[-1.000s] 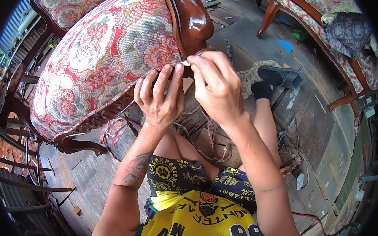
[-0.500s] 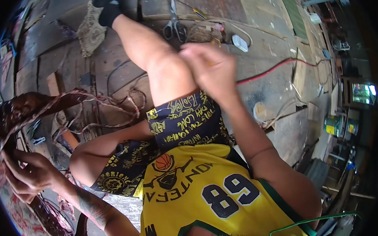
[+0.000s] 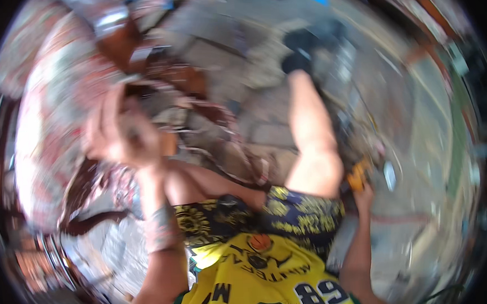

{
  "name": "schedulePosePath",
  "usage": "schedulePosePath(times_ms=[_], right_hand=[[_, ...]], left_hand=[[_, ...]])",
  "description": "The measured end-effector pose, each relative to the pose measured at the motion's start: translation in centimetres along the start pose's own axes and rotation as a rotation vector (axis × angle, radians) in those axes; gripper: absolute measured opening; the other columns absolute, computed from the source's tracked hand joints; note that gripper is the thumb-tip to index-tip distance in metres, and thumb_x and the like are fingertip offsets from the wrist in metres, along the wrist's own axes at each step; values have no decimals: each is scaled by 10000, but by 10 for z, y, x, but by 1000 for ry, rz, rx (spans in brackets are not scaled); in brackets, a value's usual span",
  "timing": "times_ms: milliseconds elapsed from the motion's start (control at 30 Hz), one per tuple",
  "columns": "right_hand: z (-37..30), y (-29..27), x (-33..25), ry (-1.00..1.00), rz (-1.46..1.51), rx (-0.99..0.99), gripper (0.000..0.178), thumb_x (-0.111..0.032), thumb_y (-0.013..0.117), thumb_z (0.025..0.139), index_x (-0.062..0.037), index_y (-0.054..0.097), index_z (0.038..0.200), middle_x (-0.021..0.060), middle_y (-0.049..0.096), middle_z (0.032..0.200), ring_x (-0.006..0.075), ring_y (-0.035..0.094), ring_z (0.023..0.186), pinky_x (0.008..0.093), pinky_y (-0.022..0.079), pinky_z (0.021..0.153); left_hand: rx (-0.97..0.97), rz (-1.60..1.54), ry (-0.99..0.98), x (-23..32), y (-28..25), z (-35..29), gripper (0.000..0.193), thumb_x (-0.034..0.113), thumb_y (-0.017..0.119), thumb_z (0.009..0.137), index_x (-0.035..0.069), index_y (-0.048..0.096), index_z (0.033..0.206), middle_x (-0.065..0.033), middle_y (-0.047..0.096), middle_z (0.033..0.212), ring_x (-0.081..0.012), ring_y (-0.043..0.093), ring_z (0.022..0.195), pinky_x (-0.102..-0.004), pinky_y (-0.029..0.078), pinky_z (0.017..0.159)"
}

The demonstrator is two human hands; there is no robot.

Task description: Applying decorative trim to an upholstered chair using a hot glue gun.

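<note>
My left hand (image 3: 122,134) is raised at the carved brown wooden frame (image 3: 81,190) of a chair or sofa, in front of a floral cushion (image 3: 47,136). Blur smears its fingers, so their hold cannot be made out. Beside it, a braided, rope-like brown strip (image 3: 224,117) trails down toward my bent leg. Low on the right, my right hand (image 3: 364,193) is closed around an orange-yellow tool (image 3: 359,174) next to my knee. The tool looks like a power tool, but its exact kind is unclear.
A small white block-like object (image 3: 389,175) lies right of the tool. Beyond my outstretched leg (image 3: 309,125), a ragged pale mat (image 3: 271,55) lies on the board floor. A red cord (image 3: 398,219) crosses the floor at right.
My view has swung left, bringing the cushion and wooden frame further into sight. My right hand has dropped from above my knee to the floor side and now grips the orange-yellow tool.
</note>
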State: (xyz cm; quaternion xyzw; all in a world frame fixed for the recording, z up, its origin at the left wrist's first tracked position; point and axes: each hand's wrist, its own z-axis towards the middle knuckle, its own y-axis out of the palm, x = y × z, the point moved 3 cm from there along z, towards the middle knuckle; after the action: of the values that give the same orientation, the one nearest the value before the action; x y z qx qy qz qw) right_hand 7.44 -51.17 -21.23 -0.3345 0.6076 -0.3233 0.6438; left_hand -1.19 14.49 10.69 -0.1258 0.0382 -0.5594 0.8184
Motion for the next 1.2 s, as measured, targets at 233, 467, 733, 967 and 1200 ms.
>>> schedulePosePath(times_ms=[233,467,733,967,1200], right_hand=[[18,-45,-116,297,399,20,354,-196,748,914,-31,644,1209,79,637,944,165,612,717,336,534,554],[22,-92,-367,-313,852,-77,403,-324,628,1071,-15,549,1318,93,634,1036,135,624,715,240,520,546],[-17,-41,-545,-867,870,-380,277,-120,655,978,47,619,1196,192,674,1184,319,646,1178,473,475,1081],[-20,-30,-577,-1066,688,-292,281,-104,790,933,34,676,1150,147,742,1057,303,738,1013,414,584,917],[-14,-5,-602,-1159,700,-90,448,-278,885,862,6,723,1169,145,756,1073,300,768,887,382,627,757]], left_hand=[[408,-132,-331,-6,-8,10,280,-38,691,916,52,761,1172,-65,743,1128,-250,629,1114,-389,414,1047],[648,-532,-519,-4,4,7,242,-73,642,970,-29,702,1201,-152,712,1154,-268,640,1102,-376,492,999],[385,-674,-688,-7,-9,-10,178,-32,705,953,-9,719,1129,-133,737,1075,-268,694,1024,-359,534,941],[388,-90,-314,-15,-30,22,356,36,870,791,133,771,1120,-110,675,1274,-298,617,1194,-418,396,1062],[276,-37,-421,-20,-14,42,376,237,921,794,214,786,1145,-188,507,1501,-370,357,1442,-475,240,1174]])
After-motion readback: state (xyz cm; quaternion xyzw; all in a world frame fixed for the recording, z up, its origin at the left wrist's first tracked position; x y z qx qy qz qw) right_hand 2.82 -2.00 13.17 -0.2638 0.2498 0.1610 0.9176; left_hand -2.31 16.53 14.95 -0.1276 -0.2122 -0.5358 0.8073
